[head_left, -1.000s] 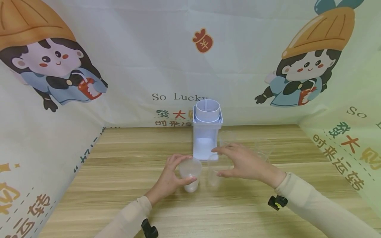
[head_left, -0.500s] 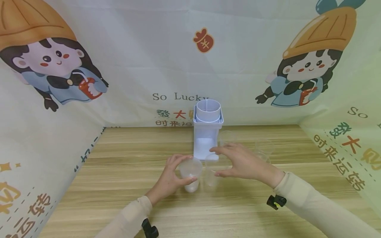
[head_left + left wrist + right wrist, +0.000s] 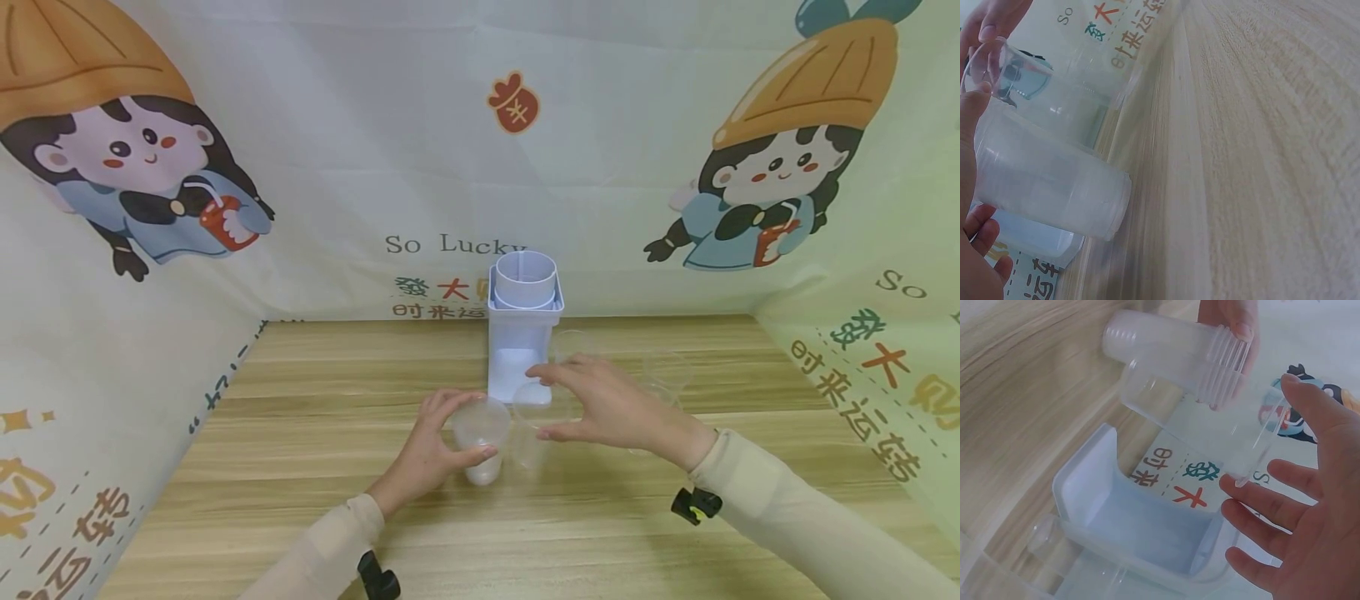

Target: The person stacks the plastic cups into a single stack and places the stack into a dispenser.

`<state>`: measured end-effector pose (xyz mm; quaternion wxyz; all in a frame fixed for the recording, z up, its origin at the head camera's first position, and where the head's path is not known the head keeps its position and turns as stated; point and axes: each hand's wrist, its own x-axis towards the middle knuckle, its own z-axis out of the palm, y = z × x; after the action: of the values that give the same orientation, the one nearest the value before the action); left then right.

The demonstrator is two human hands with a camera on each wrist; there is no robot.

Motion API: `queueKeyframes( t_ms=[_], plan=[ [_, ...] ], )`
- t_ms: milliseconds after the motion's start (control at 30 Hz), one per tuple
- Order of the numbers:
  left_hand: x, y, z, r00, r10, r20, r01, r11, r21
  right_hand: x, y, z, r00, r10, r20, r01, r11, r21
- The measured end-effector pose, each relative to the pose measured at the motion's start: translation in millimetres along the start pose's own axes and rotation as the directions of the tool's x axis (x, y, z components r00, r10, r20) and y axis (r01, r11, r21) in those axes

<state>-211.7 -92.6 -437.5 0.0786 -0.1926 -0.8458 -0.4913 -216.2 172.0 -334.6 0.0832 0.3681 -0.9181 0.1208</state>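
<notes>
My left hand (image 3: 420, 457) grips a stack of nested clear plastic cups (image 3: 482, 423), thumb in front and fingers round the far side near the rims. The stack stands upright on the table, and its several layered rims show in the right wrist view. Just to its right, my right hand (image 3: 618, 410) holds a single clear plastic cup (image 3: 1191, 434) near its rim, between thumb and fingertips; the other fingers are spread. This cup is upright and overlaps the stack in the right wrist view. Nothing is visible inside the single cup.
Behind both hands stands a pale blue-white holder (image 3: 517, 333) with a round tube on top and an open recess below. More clear cups (image 3: 573, 343) stand on the wooden table (image 3: 337, 367) right of the holder, partly hidden behind my right hand. Printed cloth walls enclose the table.
My right hand has shifted slightly left with the single cup, bringing it closer to the stack. The left hand and the stack have stayed in place.
</notes>
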Motion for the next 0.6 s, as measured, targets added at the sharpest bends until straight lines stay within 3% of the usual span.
queueKeyframes(
  t_ms=[600],
  plan=[
    [0.7, -0.2, 0.3, 1.000, -0.015, 0.005, 0.015, 1.000, -0.002, 3, -2, -12.6, 0.997, 0.028, -0.069, -0.027, 0.999, 0.024]
  ],
)
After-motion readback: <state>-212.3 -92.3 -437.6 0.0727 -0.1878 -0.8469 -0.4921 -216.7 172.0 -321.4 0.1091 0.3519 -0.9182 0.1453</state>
